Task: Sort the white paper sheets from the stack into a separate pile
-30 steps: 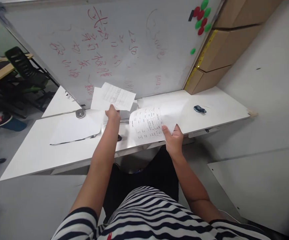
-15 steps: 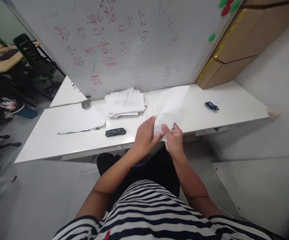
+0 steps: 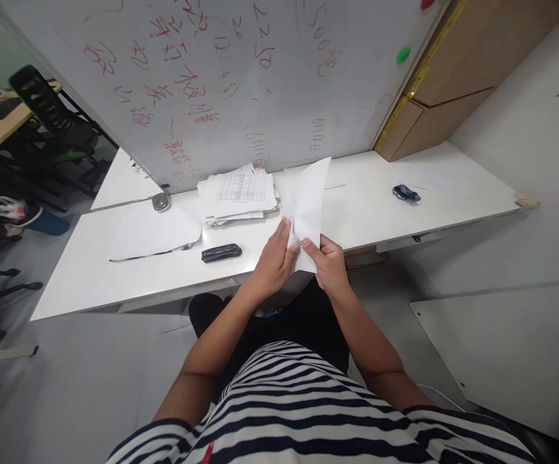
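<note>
At the near edge of the counter (image 3: 115, 283), both hands meet on one sheet of paper (image 3: 308, 200). The left hand (image 3: 272, 261) lies along the sheet's left side with its fingers flat against it, and the right hand (image 3: 328, 265) pinches the lower corner between thumb and fingers, so both are closed on the paper and neither is spread wide. The sheet stands tilted up from the counter edge, bent along its length, with its top corner rising toward the whiteboard (image 3: 241, 84).

Paper like this looks very light and limp: it probably sags wherever it is not supported, creases at once under a hard pinch, and slides easily on the smooth counter top. The safest hold seems to be at the edges or corners, with a flat palm or fingers steadying the face, much as the hands sit now; a grip in the middle would likely crumple it.

Left of the sheet, a black stapler (image 3: 221, 252) lies flat on the counter, apart from the hands. Beyond the stapler and just beside the sheet rests a loose stack of printed papers (image 3: 238, 196). Further left lies a blank sheet (image 3: 154, 235), and past it a small metal fitting (image 3: 160, 203) at the foot of the whiteboard. Well to the right of the sheet sits a small dark object (image 3: 406, 193), too small to identify.
</note>
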Available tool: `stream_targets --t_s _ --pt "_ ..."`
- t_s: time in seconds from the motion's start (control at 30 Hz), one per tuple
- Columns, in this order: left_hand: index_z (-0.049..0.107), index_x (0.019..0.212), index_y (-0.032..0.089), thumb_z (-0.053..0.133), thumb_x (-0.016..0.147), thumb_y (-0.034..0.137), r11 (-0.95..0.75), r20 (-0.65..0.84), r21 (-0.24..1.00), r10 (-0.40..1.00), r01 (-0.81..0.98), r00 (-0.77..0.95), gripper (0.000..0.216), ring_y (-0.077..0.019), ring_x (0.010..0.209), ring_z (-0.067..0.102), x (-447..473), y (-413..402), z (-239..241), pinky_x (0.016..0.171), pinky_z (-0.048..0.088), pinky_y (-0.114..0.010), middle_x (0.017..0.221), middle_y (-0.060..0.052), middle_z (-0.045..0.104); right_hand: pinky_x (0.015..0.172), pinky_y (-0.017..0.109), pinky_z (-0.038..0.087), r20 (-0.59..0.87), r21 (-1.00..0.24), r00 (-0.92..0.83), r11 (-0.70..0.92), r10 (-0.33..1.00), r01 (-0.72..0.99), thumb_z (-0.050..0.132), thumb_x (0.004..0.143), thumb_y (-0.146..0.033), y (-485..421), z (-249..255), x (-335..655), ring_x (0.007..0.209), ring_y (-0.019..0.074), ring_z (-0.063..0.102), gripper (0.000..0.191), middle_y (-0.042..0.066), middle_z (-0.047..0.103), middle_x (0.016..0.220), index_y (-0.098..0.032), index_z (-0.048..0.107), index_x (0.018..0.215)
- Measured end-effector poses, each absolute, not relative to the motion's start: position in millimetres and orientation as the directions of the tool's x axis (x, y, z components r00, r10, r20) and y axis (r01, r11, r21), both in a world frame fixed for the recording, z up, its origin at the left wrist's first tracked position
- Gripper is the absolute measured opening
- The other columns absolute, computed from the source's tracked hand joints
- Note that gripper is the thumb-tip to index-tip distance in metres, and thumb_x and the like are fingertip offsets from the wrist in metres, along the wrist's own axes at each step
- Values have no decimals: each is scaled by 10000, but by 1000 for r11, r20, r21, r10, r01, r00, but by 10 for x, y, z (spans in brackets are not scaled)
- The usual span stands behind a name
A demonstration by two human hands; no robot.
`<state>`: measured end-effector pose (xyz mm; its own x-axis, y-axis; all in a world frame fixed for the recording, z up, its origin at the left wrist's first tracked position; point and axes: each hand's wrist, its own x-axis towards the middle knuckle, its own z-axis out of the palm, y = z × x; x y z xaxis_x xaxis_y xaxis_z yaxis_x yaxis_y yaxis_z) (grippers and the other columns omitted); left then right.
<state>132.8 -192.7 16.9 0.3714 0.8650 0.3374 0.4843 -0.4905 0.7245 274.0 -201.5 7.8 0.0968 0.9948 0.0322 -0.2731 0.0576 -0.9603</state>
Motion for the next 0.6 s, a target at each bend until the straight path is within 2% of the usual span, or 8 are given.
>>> stream_targets --t_s 0.17,0.3,0.43,0.5,0.6 --pt "179 1513 256 289 991 417 -467 309 742 875 481 372 557 -209 1476 141 1280 -1940 161 1202 191 -444 1597 -84 169 740 329 530 25 -960 61 41 998 -276 698 761 -494 -2054 65 2729 823 208 662 386 43 729 926 -185 709 991" --pt "268 1484 261 313 989 414 -463 309 737 879 493 364 520 -212 1449 239 1268 -1934 143 1177 248 -441 1550 -94 295 726 319 515 42 -973 84 60 996 -222 688 773 -478 -2061 80 2753 804 201 653 372 34 726 892 -180 715 995" --pt "442 1382 223 497 917 461 -454 375 668 890 589 260 525 -227 1212 513 1286 -1941 120 1022 427 -395 1282 -130 532 668 296 498 35 -991 106 48 994 -127 690 767 -458 -2024 61 2809 752 193 646 332 27 722 833 -166 724 922" --pt "517 1308 207 544 889 466 -441 434 603 881 664 191 493 -225 1073 572 1301 -1966 105 940 463 -377 1135 -121 582 664 300 501 21 -993 89 32 996 -114 680 768 -455 -1999 22 2814 730 191 644 325 24 717 799 -162 721 902" --pt "614 1171 214 518 910 437 -457 494 492 847 741 195 357 -221 1006 595 1308 -2023 85 900 463 -357 1052 -108 619 689 313 516 4 -989 89 17 996 -144 671 768 -439 -1971 -51 2789 741 190 650 332 23 716 804 -166 709 951"
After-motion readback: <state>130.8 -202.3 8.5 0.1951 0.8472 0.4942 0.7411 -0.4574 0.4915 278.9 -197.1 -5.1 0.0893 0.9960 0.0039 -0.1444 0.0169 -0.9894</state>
